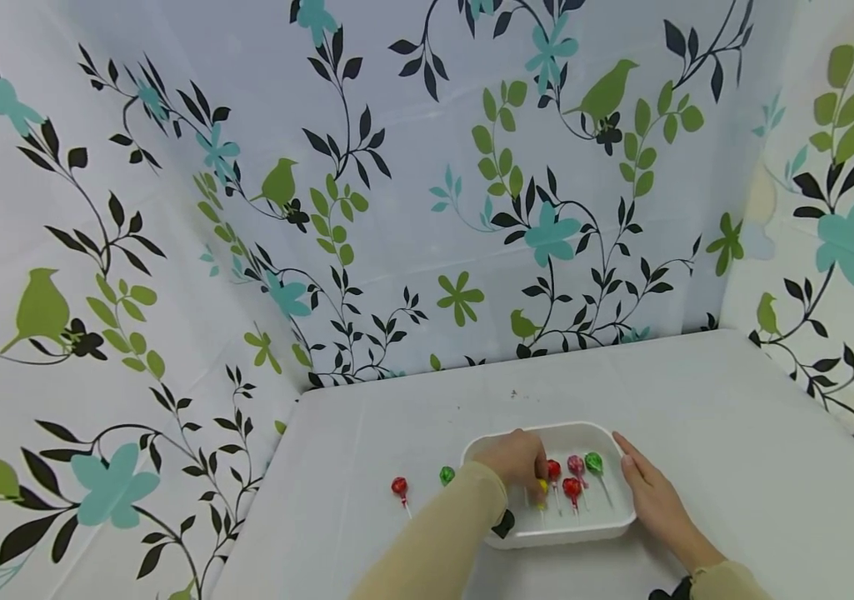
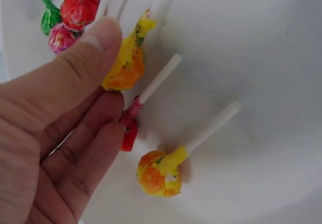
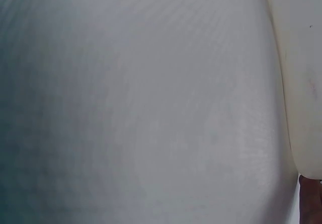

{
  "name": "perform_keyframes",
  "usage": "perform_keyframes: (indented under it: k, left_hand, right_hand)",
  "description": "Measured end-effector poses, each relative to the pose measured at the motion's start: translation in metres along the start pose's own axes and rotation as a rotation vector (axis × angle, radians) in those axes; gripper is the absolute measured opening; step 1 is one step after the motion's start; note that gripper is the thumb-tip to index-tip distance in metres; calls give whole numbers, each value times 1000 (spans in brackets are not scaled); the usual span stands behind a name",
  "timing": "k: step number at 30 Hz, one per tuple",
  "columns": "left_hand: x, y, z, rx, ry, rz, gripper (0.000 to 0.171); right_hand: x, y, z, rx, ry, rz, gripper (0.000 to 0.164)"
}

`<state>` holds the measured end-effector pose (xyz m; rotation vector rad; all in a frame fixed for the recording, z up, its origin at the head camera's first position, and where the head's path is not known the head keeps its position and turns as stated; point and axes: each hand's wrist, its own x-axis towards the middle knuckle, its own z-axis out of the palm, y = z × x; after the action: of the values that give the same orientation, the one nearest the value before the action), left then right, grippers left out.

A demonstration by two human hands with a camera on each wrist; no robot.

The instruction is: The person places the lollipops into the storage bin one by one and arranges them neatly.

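Observation:
My left hand (image 1: pixel 520 458) reaches into a white plastic tray (image 1: pixel 569 427). Between thumb and fingers it pinches a yellow-and-orange wrapped lollipop (image 2: pixel 127 70) by the candy end. Just below in the left wrist view lie a red lollipop (image 2: pixel 131 133), partly behind the fingertips, and another yellow lollipop (image 2: pixel 158 176). Farther along the tray are red lollipops (image 1: pixel 572 487), a pink lollipop (image 1: pixel 576 464) and a green lollipop (image 1: pixel 594 462), sticks toward me. My right hand (image 1: pixel 655 496) rests against the tray's right side with its fingers extended along the rim.
Left of the tray, a red lollipop (image 1: pixel 400 487) and a green lollipop (image 1: pixel 446 475) lie on the white table (image 1: pixel 352 450); my left sleeve (image 1: pixel 445 533) partly covers that area. A patterned curtain (image 1: pixel 397 208) rises behind the table and at both sides.

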<state>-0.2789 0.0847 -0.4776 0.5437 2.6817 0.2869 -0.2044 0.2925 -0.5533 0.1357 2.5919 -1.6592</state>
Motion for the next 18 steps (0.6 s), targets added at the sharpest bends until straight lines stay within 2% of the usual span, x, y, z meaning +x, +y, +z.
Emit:
perform_keyframes:
  k: [5, 9, 15, 18]
  left_hand:
    - [-5, 2, -13, -27, 7, -10, 14]
    - [-6, 0, -29, -45, 22, 15, 13]
    - [-7, -13, -68, -68, 77, 110, 24]
    - [-14, -22, -91, -103, 111, 149, 26]
  right_hand:
    - [1, -1, 0, -12, -3, 7, 62]
    - [1, -1, 0, -12, -5, 4, 63]
    - [2, -3, -1, -20, -23, 24, 64]
    - [3, -2, -1, -25, -26, 38, 64]
